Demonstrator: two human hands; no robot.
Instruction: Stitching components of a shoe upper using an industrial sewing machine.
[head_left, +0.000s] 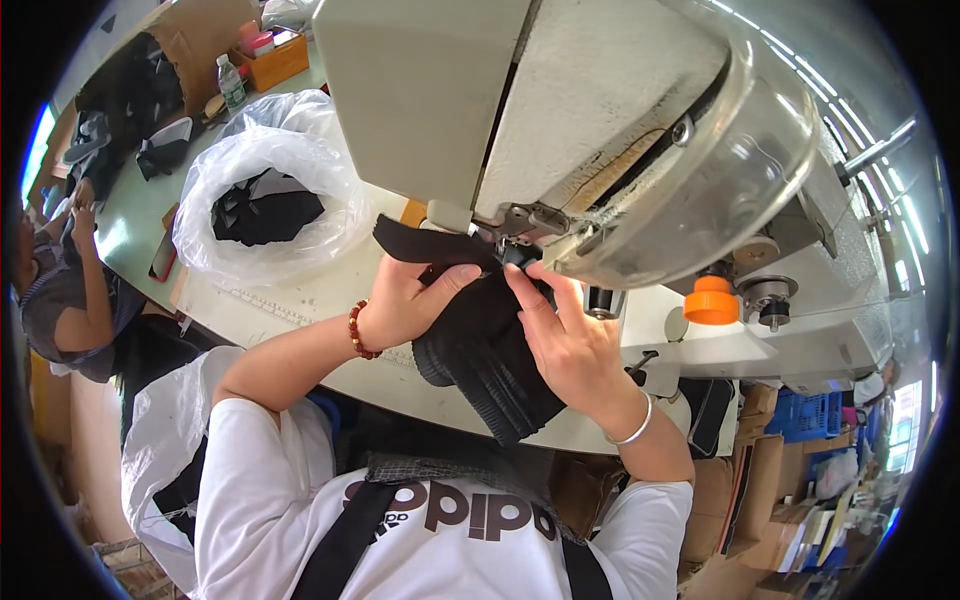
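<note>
At the needle area of a sewing machine (420, 100), my left hand (400, 305) pinches a curved black fabric piece (430, 245) between thumb and fingers. Its far end stands up beside the presser foot (515, 232). My right hand (575, 345) has its fingertips closed on a black edge right by the foot; the exact grip is partly hidden. Below and between both hands, a chain of black pieces (485, 350) with ribbed, overlapping edges hangs over the table's near edge toward my lap.
A clear plastic bag (340, 190) of black pieces stands left on the worktable (330, 300). A clear guard (700, 200) and orange knob (711, 301) overhang the right side. Another person (75, 290) works at far left. Cardboard boxes (755, 490) and a blue crate (805, 415) lie right.
</note>
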